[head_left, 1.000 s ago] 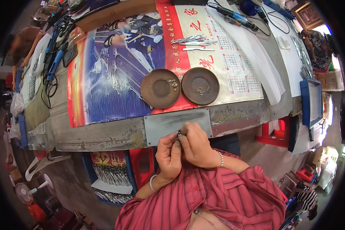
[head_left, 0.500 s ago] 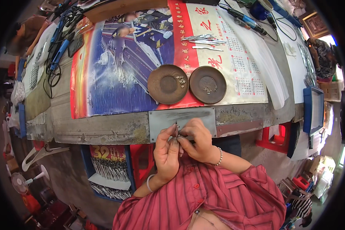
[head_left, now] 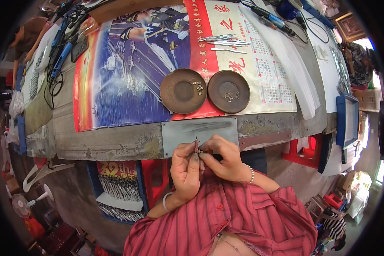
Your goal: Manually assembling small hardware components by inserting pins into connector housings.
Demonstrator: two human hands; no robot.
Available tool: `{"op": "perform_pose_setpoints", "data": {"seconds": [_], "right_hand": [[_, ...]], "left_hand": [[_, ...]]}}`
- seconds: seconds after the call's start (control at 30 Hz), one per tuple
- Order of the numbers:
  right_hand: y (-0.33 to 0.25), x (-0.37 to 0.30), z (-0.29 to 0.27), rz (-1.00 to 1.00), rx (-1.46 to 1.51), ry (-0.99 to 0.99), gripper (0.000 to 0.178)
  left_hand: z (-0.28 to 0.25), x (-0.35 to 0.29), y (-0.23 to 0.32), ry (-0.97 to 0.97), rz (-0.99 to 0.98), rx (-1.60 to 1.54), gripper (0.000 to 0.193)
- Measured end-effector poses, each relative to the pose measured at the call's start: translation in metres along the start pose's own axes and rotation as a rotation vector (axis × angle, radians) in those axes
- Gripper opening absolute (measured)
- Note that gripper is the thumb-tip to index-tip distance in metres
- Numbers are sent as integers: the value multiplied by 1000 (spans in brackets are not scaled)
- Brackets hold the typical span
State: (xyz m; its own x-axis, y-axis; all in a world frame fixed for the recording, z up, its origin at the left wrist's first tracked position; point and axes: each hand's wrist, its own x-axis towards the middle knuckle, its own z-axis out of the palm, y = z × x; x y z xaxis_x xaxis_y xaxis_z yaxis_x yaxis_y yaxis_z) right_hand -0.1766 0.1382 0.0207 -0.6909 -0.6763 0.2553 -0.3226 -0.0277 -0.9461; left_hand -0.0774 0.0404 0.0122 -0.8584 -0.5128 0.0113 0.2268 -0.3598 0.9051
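My left hand is closed, its thumb and fingertips pinching a slim, upright piece with a dark pointed tip. My right hand is pinched against the same spot, its fingertips touching the piece; whether something small sits between them is hidden. Both hands meet at the near edge of a grey metal plate, which has a dark smear on it. Beyond the plate, a round brown dish holds several small shiny bits. A second brown dish beside it contains tiny thin metal pieces.
A large printed calendar poster covers the worktop, with several slender silvery strips lying on it. Blue-handled corded tools lie at the far left. Below the table edge, a blue tray holds many slim metal pieces. Red stools stand underneath.
The whole view has shifted slightly. My right fingers have come down a little closer to the left fingertips, and more of the slim piece's dark point shows.
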Motion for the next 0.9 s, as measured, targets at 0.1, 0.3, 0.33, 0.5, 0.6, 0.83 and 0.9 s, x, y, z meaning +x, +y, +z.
{"op": "perform_pose_setpoints", "data": {"seconds": [0.1, 0.3, 0.33, 0.5, 0.6, 0.83, 0.9], "right_hand": [[4, -4, 6, -166, -112, 65, 23], [4, -6, 15, -240, -61, 122, 24], [2, -8, 16, -249, -180, 131, 23], [-2, -13, 21, -228, -413, 156, 19], [-7, -13, 21, -140, -425, 137, 15], [-9, 1, -13, 103, 82, -41, 10], [-10, 5, -10, 65, 54, -28, 14]], "left_hand": [[1, -5, 3, 2, 26, 27, 25], [4, -11, 6, 13, 91, 52, 28], [2, -12, 4, 9, 96, 58, 28], [-3, -12, -4, -28, 84, 114, 25], [-2, -12, -9, -17, 131, 180, 24], [3, -10, 6, -105, -125, -187, 33], [0, -11, 9, -144, -218, -236, 42]]}}
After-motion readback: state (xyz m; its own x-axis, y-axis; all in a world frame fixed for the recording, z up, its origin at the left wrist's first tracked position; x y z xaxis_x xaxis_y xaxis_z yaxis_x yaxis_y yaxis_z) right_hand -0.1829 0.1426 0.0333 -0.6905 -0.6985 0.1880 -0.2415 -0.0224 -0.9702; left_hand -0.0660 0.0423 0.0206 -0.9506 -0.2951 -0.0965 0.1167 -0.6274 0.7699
